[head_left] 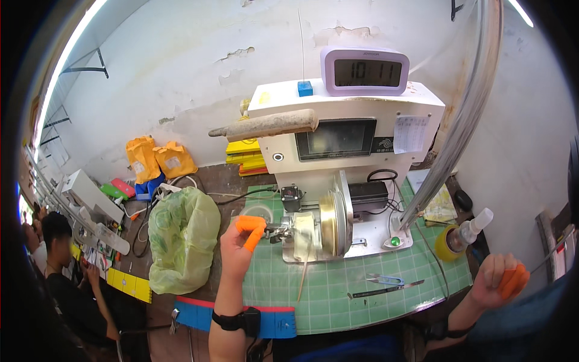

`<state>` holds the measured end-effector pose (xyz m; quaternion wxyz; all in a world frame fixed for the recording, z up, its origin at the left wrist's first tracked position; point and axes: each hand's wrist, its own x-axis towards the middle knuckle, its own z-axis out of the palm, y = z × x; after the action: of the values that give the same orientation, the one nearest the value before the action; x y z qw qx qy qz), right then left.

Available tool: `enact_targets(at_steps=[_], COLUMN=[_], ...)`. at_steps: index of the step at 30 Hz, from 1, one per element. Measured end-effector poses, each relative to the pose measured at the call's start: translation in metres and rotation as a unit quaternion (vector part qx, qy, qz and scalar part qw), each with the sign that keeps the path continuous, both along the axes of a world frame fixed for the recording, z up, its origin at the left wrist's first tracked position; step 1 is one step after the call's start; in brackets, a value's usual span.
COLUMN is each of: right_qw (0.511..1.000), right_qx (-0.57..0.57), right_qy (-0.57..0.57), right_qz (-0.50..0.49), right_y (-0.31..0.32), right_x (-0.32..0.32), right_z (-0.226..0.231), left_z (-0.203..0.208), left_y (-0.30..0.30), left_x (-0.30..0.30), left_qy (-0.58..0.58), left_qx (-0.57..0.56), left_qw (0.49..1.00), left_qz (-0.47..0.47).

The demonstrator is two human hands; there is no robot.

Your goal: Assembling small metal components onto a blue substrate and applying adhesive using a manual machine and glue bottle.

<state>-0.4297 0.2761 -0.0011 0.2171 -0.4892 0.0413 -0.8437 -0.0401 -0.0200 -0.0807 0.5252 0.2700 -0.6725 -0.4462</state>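
My left hand [236,250], with orange covers on thumb and forefinger, is pinched closed at the small metal clamp [278,230] on the left of a white bench machine [271,145]. What lies between its fingertips is too small to make out. Beside the clamp are a pale yellow block [303,232] and a brass-coloured wheel [329,224]. A thin wooden stick [301,280] slants down below the block. Far off to the right, my right hand [496,280], also in orange finger covers, is closed above the table's edge; whatever it grips is hidden.
A green bag-lined container [184,241] stands left of my left hand. Tweezers [386,280] and a dark thin tool [386,290] lie on the green gridded mat [338,311]. A spray bottle [467,232] is at right, and a person [69,283] sits at far left.
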Motion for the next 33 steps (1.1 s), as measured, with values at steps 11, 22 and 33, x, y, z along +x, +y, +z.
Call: enact_targets(at_steps=[11, 22, 33], right_qw=[0.993, 0.615, 0.541], right_qx=[0.074, 0.414, 0.514], right_qy=[0.079, 0.571, 0.613], right_qz=[-0.052, -0.353, -0.257], right_y=[0.009, -0.041, -0.062], right_x=[-0.005, 0.055, 0.067], right_z=[0.018, 0.003, -0.052], left_z=[0.0, 0.002, 0.047], left_y=[0.004, -0.003, 0.003], left_x=[0.004, 0.0, -0.012], left_qy=[-0.007, -0.035, -0.281], left_qx=[0.006, -0.068, -0.211], left_qw=[1.0, 0.997, 0.934], left_qz=[0.007, 0.021, 0.058])
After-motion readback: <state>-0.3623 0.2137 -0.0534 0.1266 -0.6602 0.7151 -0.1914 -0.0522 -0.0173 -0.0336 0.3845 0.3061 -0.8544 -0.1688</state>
